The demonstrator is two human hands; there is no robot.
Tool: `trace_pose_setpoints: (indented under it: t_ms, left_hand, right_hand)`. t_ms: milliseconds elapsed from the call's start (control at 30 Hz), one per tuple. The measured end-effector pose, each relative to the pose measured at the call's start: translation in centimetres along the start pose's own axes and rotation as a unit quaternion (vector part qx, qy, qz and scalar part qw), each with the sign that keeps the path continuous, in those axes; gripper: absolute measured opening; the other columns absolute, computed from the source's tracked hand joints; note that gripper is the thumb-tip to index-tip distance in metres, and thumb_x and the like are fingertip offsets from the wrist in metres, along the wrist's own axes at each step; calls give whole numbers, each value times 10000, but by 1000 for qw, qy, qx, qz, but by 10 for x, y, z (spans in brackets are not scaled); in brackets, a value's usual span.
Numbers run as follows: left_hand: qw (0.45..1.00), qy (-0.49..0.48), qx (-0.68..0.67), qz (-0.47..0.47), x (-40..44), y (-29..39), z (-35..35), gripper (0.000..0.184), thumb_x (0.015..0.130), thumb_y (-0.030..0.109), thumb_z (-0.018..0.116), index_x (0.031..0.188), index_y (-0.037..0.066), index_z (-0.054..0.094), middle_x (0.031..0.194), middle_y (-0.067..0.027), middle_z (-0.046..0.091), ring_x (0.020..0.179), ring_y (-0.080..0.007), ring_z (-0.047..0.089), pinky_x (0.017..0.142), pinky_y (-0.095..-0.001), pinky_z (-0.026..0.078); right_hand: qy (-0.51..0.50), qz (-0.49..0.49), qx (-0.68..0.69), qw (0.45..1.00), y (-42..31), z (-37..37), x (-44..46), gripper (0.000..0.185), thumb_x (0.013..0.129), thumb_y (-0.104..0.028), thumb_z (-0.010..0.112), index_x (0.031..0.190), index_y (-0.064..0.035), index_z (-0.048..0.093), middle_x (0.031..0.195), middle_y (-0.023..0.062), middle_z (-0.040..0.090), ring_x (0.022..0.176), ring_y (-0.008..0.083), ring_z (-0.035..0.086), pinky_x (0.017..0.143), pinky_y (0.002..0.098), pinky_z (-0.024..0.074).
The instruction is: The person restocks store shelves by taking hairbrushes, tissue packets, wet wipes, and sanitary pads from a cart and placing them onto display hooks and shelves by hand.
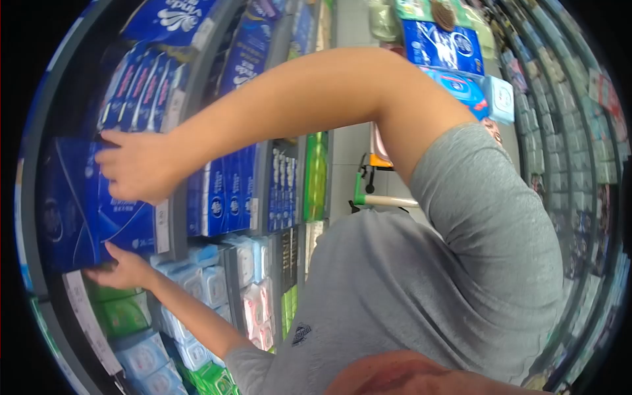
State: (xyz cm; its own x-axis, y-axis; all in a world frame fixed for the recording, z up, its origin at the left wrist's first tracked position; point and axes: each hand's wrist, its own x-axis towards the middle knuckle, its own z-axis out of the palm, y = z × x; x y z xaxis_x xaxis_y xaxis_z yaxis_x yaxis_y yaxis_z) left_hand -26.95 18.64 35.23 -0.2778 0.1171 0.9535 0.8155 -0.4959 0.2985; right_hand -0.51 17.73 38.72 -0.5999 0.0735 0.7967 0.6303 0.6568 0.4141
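Observation:
My right hand (141, 166) reaches across from the upper right, its fingers bent over the upper part of a dark blue tissue pack (128, 227) at the shelf edge. Lower down, my left hand (125, 268) is at the bottom edge of the same pack, thumb against its face and other fingers partly hidden beneath. Another dark blue pack (71, 204) is right beside it, further left. Just above my right hand stand several slim blue packs (141, 85) in a row.
Grey shelves hold more blue packs (230, 191), with light blue wipes packs (197, 283) and green packs (122, 315) below. Behind my right arm, a loaded shopping cart (388, 201) stands in the aisle, carrying a blue pack (442, 47). Another shelf (559, 131) lines the right side.

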Motion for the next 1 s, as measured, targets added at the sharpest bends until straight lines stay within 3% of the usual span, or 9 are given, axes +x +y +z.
trace_pose_setpoints:
  t_ms: [67,200,300,367,500,700,733,833,1000]
  left_hand:
    - [997,-55,-18,-57,-8,35,-7,766,809,94,761,1429,-48,334,1402,-252,426,1246,-337,500,1054,-400,435]
    - [998,-39,-28,-29,-36,79,-12,657,826,107,746,1381,-8,415,1395,-197,444,1286,-339,455,1052,-467,418]
    - [992,-58,-77,84,-51,88,-2,601,835,96,741,1347,-4,443,1390,-189,451,1291,-329,454,1062,-476,397]
    - [984,-72,-131,99,-57,106,15,560,833,44,730,1315,-29,453,1386,-200,455,1296,-309,458,1078,-476,370]
    - [969,-123,-206,51,-73,153,52,556,822,-21,713,1312,-52,451,1374,-204,468,1279,-312,482,1076,-424,398]
    - [900,-255,-348,52,-114,256,103,454,826,-5,701,1254,-27,548,1352,-184,517,1259,-289,505,1044,-386,428]
    - [891,-282,-346,82,-121,277,109,433,816,-2,697,1231,-11,573,1346,-180,525,1252,-294,512,1041,-394,425]
    - [842,-328,-399,160,-150,338,128,387,789,13,682,1171,29,620,1324,-176,546,1236,-321,523,1034,-419,413]
    - [732,-470,-475,131,-236,412,150,346,816,38,654,1160,23,615,1315,-189,544,1233,-346,517,1041,-396,404]
  right_hand:
    - [0,-33,16,999,-2,-34,-46,164,702,-199,664,814,-85,702,877,101,674,1144,309,552,1093,582,285]
    - [-96,10,65,993,23,-103,-143,153,740,-174,658,826,-61,714,852,96,692,1133,293,591,1116,584,280]
    - [-149,221,-7,964,60,-163,-214,190,786,-216,683,887,-59,716,908,118,692,1132,310,582,1081,478,352]
    - [-192,419,-46,886,79,-226,-238,377,754,-205,687,1074,-6,680,940,206,667,1007,321,626,964,429,458]
    - [-80,597,-111,791,93,-299,-297,249,786,-220,673,910,-6,704,853,175,695,856,311,681,817,389,529]
    - [-100,640,-273,711,134,-317,-428,392,775,-279,684,1024,20,648,946,260,667,919,404,649,830,458,510]
    - [-160,619,-302,707,143,-315,-437,462,766,-299,694,1075,35,612,969,281,645,950,434,622,858,487,492]
    - [-112,649,-332,675,150,-299,-446,483,761,-292,686,1059,72,575,1053,295,616,987,454,591,886,502,480]
    - [-91,676,-322,657,166,-295,-434,522,750,-283,678,1086,104,582,1095,326,605,1061,469,573,950,503,455]
